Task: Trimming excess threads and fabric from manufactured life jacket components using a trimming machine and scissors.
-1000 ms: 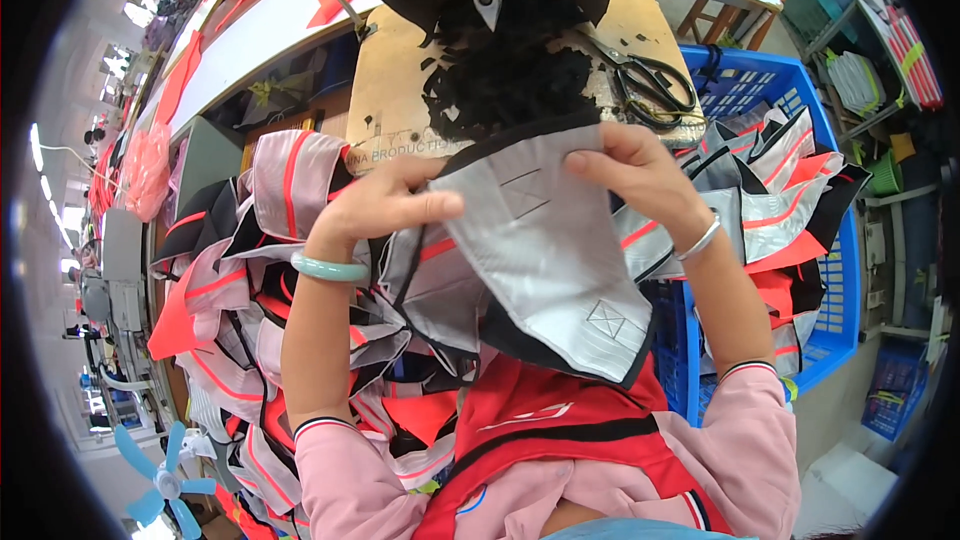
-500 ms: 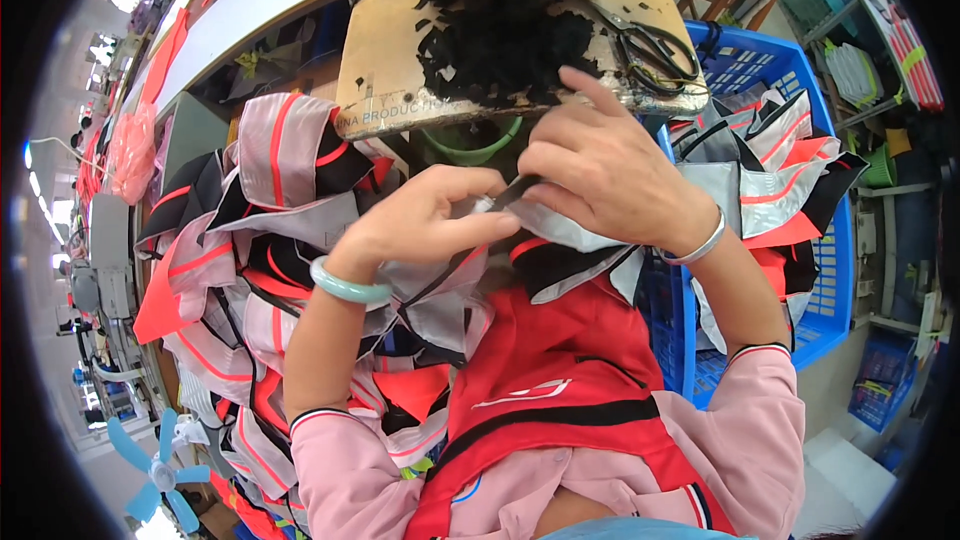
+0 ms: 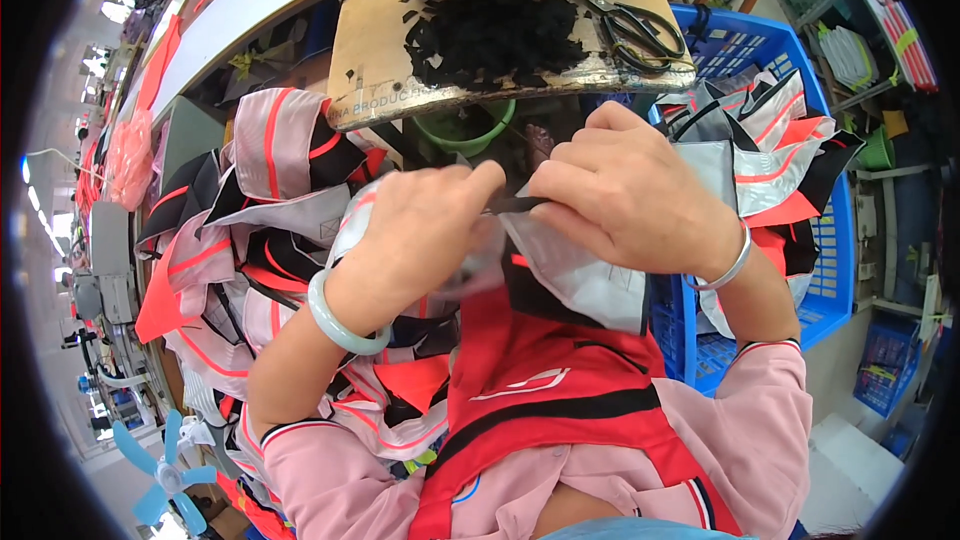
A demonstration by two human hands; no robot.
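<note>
Above my lap, my right hand (image 3: 640, 195) is closed on the upper edge of a silver-grey fabric piece (image 3: 585, 280) with black parts and a bit of red stripe. The piece hangs in front of my red apron (image 3: 560, 370). Between the two hands runs a short black strip (image 3: 515, 205). My left hand (image 3: 420, 225) is closed too, its fingertips pinched beside the strip. Grey fabric (image 3: 470, 270) below the left fingers is smeared by motion. Whether the two hands grip one joined piece, I cannot tell.
A heap of grey, black and red fabric pieces (image 3: 275, 150) lies at my left. More pieces fill a blue crate (image 3: 835, 230) at my right. Ahead, a wooden board (image 3: 375, 50) bears black scraps (image 3: 490, 35) and scissors (image 3: 640, 35). A green basin (image 3: 465, 135) stands beneath it.
My hands have drawn farther apart. My right index finger, stretched out before, is now folded in. The grey fabric hangs more openly below my right hand.
</note>
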